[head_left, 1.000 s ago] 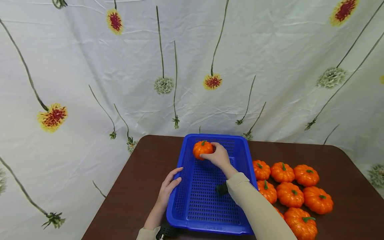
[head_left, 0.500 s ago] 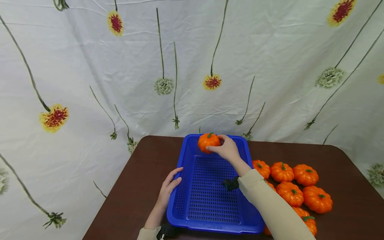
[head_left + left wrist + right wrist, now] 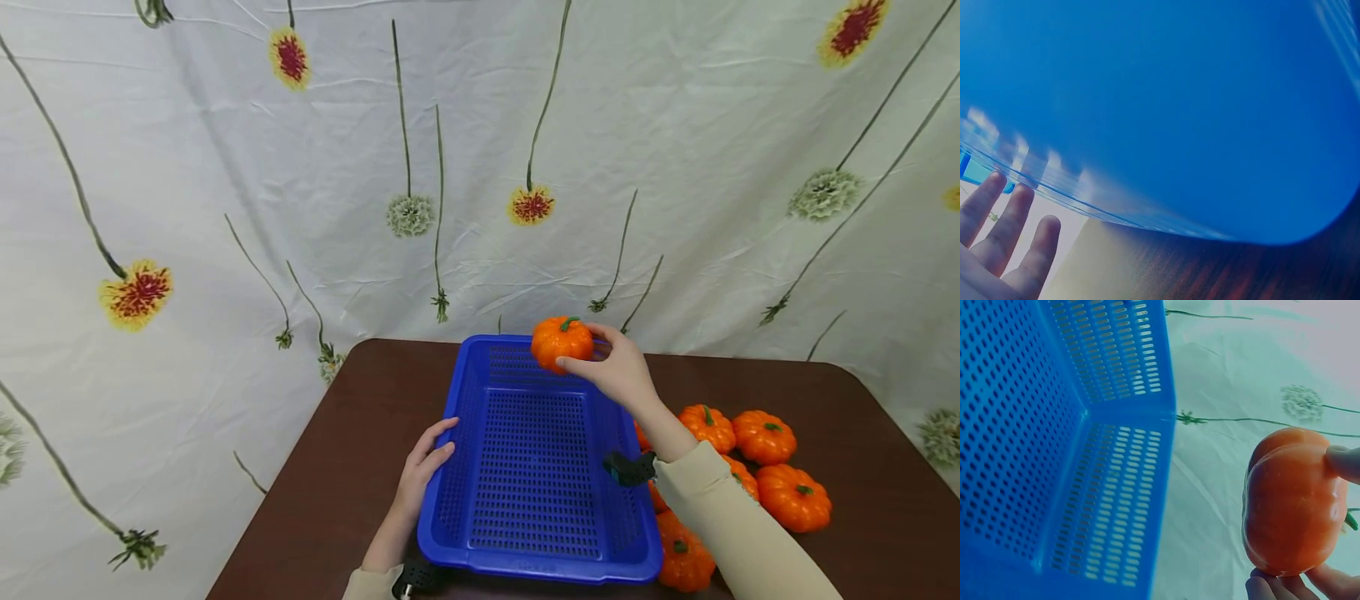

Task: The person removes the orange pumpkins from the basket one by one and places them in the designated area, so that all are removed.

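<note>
A small orange pumpkin (image 3: pixel 558 343) with a green stem is pinched between the thumb and fingers of my right hand (image 3: pixel 618 367), above the far end of a blue plastic basket (image 3: pixel 536 567). In the right wrist view the pumpkin (image 3: pixel 1291 503) hangs clear of the basket wall (image 3: pixel 1116 506). My left hand (image 3: pixel 423 467) rests against the basket's left side, its fingers fairly straight at the rim. In the left wrist view those fingers (image 3: pixel 1007 231) lie beside the blue wall (image 3: pixel 1166 112). No pumpkin shows inside the basket.
Several more orange pumpkins (image 3: pixel 793 498) stand in rows to the right of the basket, partly hidden by my right arm. Everything stands on a dark brown table (image 3: pixel 337 467). Behind it hangs a white cloth (image 3: pixel 337 167) printed with flowers.
My right hand has lifted the pumpkin up from inside the basket and carried it to the right, over the far rim. My left hand stays in place.
</note>
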{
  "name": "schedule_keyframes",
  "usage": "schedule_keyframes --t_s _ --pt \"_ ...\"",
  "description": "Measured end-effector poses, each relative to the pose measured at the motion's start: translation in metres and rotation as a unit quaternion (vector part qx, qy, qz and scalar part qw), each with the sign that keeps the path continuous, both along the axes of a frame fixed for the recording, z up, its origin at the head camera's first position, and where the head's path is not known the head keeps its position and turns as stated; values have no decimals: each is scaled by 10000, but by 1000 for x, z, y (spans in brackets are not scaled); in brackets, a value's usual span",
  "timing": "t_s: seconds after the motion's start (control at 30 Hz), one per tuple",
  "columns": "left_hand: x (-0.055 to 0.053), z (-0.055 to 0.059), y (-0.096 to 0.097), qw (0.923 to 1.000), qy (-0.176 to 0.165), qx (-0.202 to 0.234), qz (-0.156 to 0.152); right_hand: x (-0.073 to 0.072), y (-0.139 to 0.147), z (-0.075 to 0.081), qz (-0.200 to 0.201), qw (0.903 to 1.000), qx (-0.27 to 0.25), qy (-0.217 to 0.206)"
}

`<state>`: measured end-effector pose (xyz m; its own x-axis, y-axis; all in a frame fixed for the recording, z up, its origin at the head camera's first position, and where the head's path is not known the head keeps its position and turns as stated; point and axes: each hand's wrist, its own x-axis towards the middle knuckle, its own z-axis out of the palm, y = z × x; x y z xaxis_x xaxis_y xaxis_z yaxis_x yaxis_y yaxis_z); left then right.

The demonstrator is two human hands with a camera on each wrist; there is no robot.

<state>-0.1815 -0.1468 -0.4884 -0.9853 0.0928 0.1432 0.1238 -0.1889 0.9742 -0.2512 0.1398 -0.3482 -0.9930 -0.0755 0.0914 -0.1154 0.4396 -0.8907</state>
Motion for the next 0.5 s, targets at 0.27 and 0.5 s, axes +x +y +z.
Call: schedule_keyframes --t_s 0.27,0.5 --pt "0 0 0 10000 -35 -28 39 27 34 14 -180 9998 126 -22" --pt "0 0 0 9999 33 -118 77 54 61 15 -431 9982 385 152"
